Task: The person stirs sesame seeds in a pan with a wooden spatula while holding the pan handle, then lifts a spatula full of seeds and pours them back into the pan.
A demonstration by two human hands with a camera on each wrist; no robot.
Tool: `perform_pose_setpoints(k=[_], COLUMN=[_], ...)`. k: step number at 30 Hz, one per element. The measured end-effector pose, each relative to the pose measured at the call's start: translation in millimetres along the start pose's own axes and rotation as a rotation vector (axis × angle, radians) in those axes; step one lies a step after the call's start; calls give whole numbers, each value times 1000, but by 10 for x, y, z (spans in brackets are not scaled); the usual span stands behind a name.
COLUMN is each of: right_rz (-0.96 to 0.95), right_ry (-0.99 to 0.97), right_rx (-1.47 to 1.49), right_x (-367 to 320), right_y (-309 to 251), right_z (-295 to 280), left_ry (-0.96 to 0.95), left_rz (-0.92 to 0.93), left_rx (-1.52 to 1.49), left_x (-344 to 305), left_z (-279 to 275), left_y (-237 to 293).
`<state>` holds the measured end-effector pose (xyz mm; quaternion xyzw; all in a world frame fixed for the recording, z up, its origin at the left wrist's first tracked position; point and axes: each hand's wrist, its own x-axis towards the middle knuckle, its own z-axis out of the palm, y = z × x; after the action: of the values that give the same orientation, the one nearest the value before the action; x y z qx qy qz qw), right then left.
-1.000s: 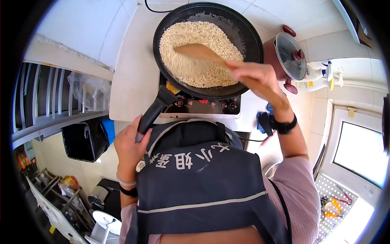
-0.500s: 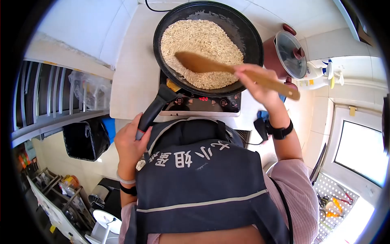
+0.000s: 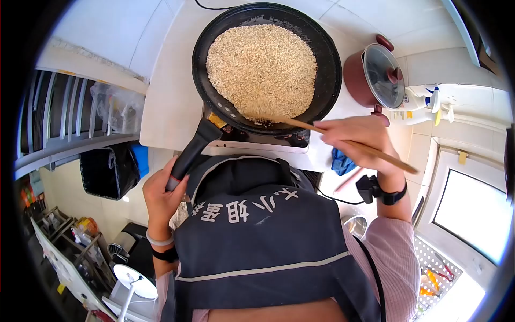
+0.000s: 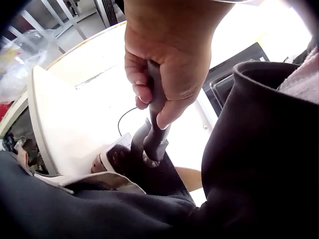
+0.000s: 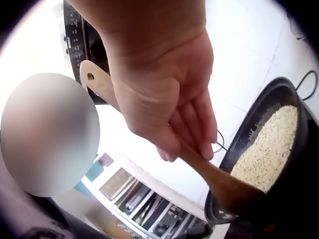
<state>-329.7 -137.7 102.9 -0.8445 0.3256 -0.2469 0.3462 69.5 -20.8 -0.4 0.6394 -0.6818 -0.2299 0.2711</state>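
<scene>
A black frying pan [image 3: 331, 80] sits on an induction cooker [image 3: 292, 140], holding a wide layer of pale oat-like flakes [image 3: 263, 64]. My left hand [image 3: 163, 185] grips the pan's black handle [image 3: 190, 153]; the left wrist view shows fingers and thumb wrapped round that handle [image 4: 158, 94]. In my right hand [image 3: 362, 140] is a wooden spatula [image 3: 389, 157], held by its shaft. Its blade end dips into the flakes at the pan's near side, partly hidden by them. From the right wrist, the spatula's blade [image 5: 227, 191] shows tilted against the pan's rim.
Right of the pan stands a dark red lidded pot [image 3: 360, 78], with spray bottles [image 3: 429, 106] beyond it. A blue cloth [image 3: 342, 161] lies by the right forearm. To the left are a black-lined bin [image 3: 104, 172] and a plastic bag [image 3: 120, 115] at a rack.
The spatula's blade has swept from the middle left of the flakes to the near edge, and the right hand has moved down and right. The left hand still grips the handle; the pan appears slightly further left.
</scene>
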Motion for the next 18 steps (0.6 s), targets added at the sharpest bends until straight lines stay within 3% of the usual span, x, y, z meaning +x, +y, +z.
perform_pose_setpoints(k=[3, 6, 10, 15, 17, 18], right_rz=[-64, 13, 117, -83, 85, 77], right_ry=[88, 237, 250, -131, -243, -232], right_rx=[-114, -126, -137, 45, -225, -349], right_x=[107, 216, 244, -119, -33, -15], right_y=[396, 699, 636, 153, -312, -372], right_z=[107, 3, -261, -535, -472, -399], left_ry=[36, 66, 9, -38, -57, -76], left_rz=[14, 36, -49, -49, -33, -15], left_rx=[17, 17, 3, -73, -96, -100], left_x=[-30, -47, -45, 6, 15, 23], left_z=[31, 57, 20, -13, -28, -41], left_y=[11, 1, 64, 92, 79, 84])
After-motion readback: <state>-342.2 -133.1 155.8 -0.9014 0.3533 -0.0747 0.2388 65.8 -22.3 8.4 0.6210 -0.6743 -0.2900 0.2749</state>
